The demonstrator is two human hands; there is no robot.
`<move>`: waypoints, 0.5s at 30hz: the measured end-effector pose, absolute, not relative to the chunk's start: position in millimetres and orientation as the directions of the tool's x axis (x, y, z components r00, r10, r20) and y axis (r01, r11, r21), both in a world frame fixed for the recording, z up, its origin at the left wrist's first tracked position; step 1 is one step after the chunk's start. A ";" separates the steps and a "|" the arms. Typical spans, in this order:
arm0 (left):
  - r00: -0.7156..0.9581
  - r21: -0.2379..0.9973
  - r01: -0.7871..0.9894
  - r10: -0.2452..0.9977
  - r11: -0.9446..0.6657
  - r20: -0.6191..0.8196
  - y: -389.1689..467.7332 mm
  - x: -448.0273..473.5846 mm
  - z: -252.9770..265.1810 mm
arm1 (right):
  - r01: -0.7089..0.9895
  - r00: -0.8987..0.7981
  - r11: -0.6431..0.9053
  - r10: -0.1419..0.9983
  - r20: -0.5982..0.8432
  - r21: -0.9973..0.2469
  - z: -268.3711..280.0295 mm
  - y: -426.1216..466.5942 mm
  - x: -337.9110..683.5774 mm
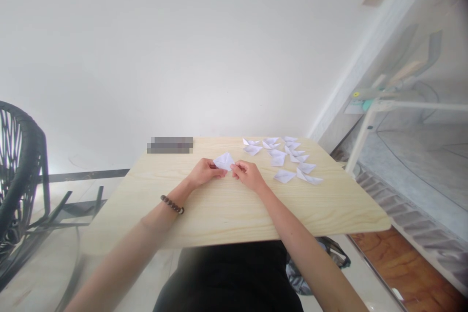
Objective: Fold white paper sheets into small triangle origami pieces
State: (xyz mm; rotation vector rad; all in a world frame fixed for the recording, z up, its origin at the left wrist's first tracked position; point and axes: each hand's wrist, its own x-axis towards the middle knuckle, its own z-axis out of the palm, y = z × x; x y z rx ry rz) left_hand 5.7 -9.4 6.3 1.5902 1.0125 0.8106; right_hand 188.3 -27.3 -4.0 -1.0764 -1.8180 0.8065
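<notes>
A small white folded paper (224, 161), diamond-like in outline with creases showing, is held just above the middle of the table. My left hand (205, 172) pinches its left and lower edge between thumb and fingers; a beaded bracelet circles that wrist. At the right corner of the paper, my right hand (247, 173) grips it with thumb and fingertips. To the right of my hands lie several white folded paper boats (284, 176), grouped in loose rows toward the back right of the table.
The pale wooden table (226, 219) stands against a white wall (204, 48). A blurred-out dark patch (170, 145) covers something at its back left. On the left is a dark woven chair (25, 165); on the right, a white metal frame (360, 144).
</notes>
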 end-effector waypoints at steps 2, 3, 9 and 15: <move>0.400 0.971 0.217 0.917 -0.104 0.009 -9.8 6.1 6.8 | 0.381 -0.256 0.429 0.900 0.352 -0.819 -2.9 -27.7 188.6; 0.390 0.973 0.210 0.921 -0.090 0.001 -10.1 6.6 7.2 | 0.396 -0.244 0.427 0.902 0.355 -0.813 -2.2 -28.1 188.8; 0.408 0.991 0.130 0.911 0.010 -0.063 -11.7 7.8 12.1 | 0.425 -0.256 0.429 0.901 0.349 -0.797 0.5 -29.8 189.0; 0.403 0.994 0.107 0.913 0.021 -0.063 -11.5 7.3 13.0 | 0.371 -0.258 0.402 0.910 0.323 -0.837 0.0 -30.2 188.5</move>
